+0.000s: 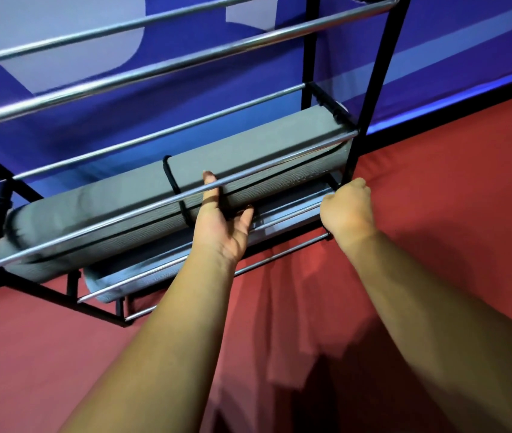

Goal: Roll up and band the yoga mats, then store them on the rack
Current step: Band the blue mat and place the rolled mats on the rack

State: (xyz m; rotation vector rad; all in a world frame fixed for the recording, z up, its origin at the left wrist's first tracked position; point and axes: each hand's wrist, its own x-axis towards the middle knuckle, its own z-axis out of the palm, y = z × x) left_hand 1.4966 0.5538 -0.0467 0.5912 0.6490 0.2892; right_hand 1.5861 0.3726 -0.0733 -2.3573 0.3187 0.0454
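On the rack point(167, 129), the left hand point(222, 226) grips the grey mat point(248, 151), thumb above, fingers beneath. The right hand point(346, 209) curls its fingers beside the post point(375, 89), their hold hidden.

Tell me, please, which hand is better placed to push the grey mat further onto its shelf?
Probably the left hand: its thumb and fingers hold the grey mat beside the black band, while the right hand is curled by the rack's upright, off that mat.
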